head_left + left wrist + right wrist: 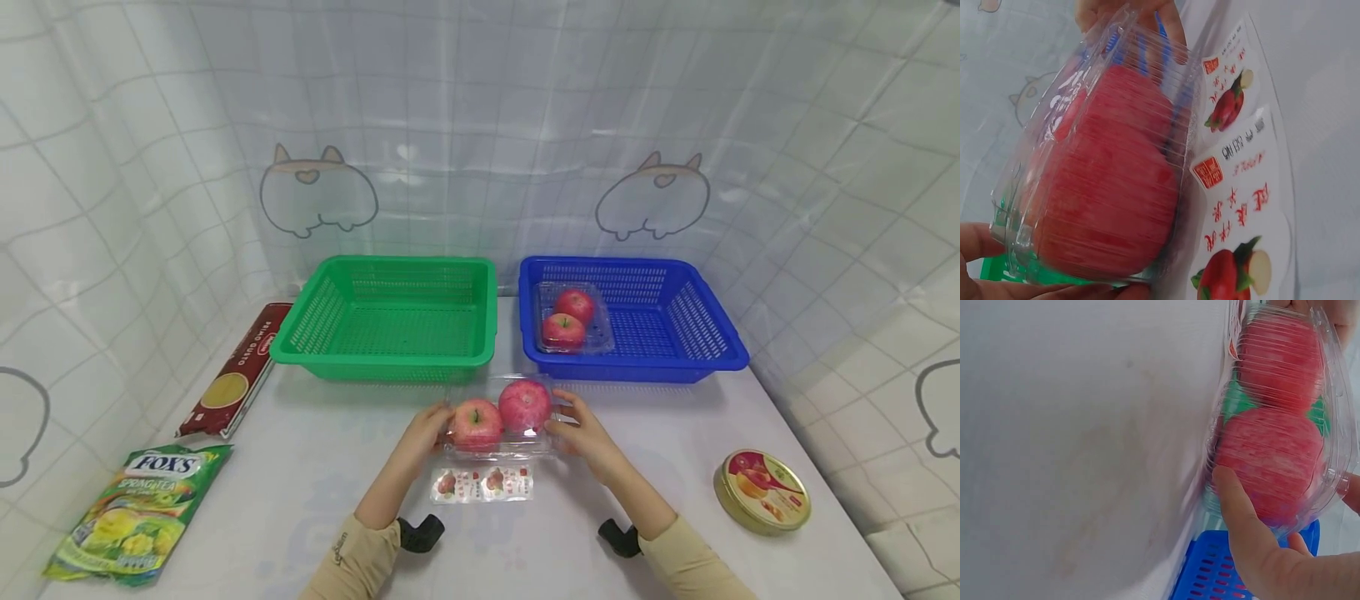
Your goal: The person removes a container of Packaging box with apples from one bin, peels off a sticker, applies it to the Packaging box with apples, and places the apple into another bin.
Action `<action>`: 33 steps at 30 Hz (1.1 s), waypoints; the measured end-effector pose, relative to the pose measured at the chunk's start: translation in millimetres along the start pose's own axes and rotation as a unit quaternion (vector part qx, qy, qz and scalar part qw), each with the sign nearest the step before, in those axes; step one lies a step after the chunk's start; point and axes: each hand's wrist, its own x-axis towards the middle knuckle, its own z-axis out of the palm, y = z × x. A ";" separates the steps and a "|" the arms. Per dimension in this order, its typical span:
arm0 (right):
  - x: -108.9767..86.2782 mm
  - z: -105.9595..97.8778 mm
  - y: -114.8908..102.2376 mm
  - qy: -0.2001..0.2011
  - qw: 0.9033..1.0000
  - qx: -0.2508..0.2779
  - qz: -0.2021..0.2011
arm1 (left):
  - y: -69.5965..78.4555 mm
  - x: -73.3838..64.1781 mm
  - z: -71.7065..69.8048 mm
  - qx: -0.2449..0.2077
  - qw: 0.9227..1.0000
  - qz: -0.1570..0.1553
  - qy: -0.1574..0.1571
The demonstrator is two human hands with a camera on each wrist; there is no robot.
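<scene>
A clear plastic clamshell box [517,451] with two red apples inside is held between both hands, in front of the baskets. My left hand [420,440] grips its left end; the left wrist view shows the thumb and fingers around that end. The right hand [587,435] holds the opposite end, with one digit along the near side in the right wrist view. The lid appears closed. Just on the near side of the box lies a strip of two apple-picture labels [482,485], flat on the white table.
Behind the box stand a green basket [480,354] and a blue basket [645,367]. Inside the blue one sits another clear box [602,340] of apples. At left lie a dark red pasta pack [240,367] and a green candy bag [138,517]; a round tin [765,492] is at right.
</scene>
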 end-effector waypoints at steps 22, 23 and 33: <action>-12.0 -0.8 -15.4 0.065 0.993 -0.049 -0.084 | -9.8 -27.5 -12.4 0.191 0.980 0.044 0.020; -12.9 -0.2 -16.2 0.070 0.992 -0.052 -0.092 | -11.1 -28.8 -11.7 0.213 0.976 0.047 0.019; -23.5 7.7 -22.7 0.108 0.974 -0.079 -0.184 | -17.4 -34.7 -3.5 0.327 0.941 0.085 0.012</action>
